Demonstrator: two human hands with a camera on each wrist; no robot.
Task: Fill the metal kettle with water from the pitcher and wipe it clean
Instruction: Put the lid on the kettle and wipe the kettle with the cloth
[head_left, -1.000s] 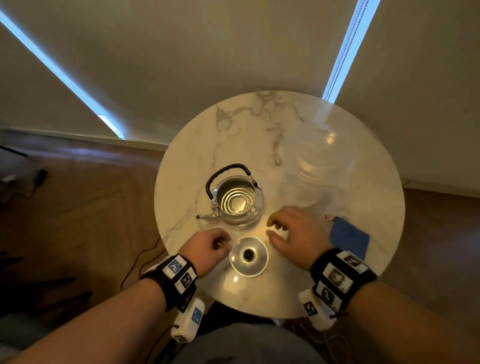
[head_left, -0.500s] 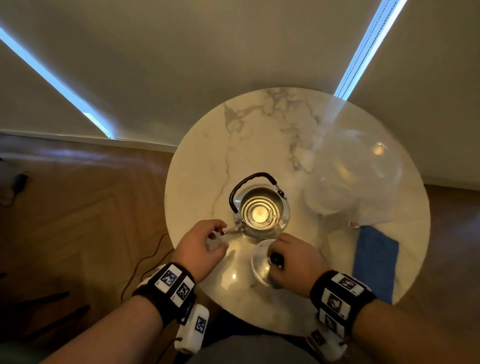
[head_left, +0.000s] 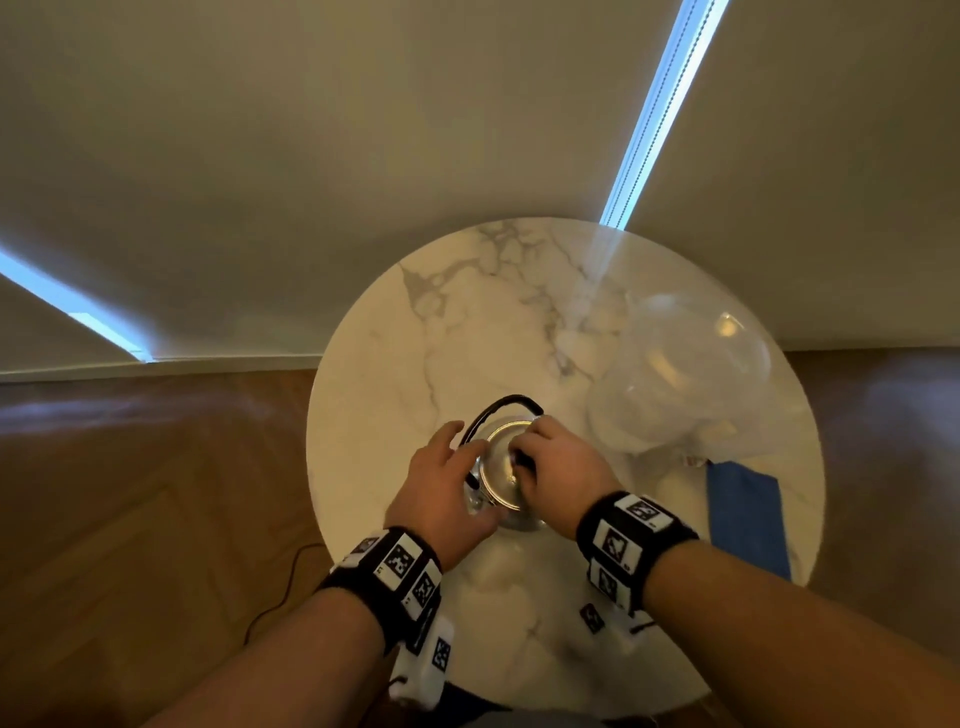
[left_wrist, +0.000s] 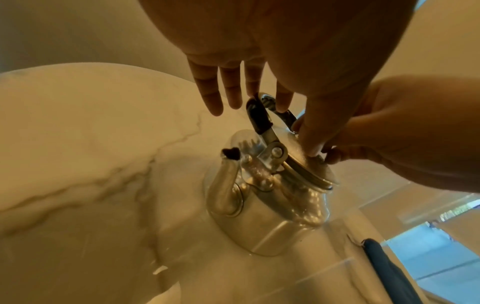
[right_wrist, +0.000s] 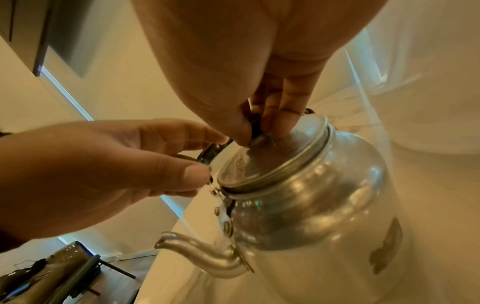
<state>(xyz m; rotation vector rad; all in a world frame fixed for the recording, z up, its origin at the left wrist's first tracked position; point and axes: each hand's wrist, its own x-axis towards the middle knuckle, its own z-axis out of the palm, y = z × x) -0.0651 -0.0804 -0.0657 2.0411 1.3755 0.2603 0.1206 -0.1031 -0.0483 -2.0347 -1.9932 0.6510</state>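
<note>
The metal kettle (right_wrist: 324, 216) stands near the front of the round marble table (head_left: 467, 322), spout toward me. My right hand (head_left: 524, 457) pinches the knob of the round metal lid (right_wrist: 272, 158), which sits slightly tilted on the kettle's mouth. My left hand (head_left: 452, 457) lies beside the kettle, its straight fingers (left_wrist: 231, 90) touching the black handle (left_wrist: 258, 117), which leans away from the lid. The clear plastic pitcher (head_left: 680, 384) stands right of the kettle. A blue cloth (head_left: 748, 514) lies at the table's right edge. The kettle's inside is hidden by the lid.
The table's far half shows bare marble. A wall with a bright vertical strip rises right behind the table. Wooden floor lies to the left, with a thin dark cable (head_left: 280, 587) near the table's front left edge.
The lid lay on the table in front of the kettle. My right hand picked it up by the knob and set it on the kettle's mouth. My left hand moved from the spout to the handle.
</note>
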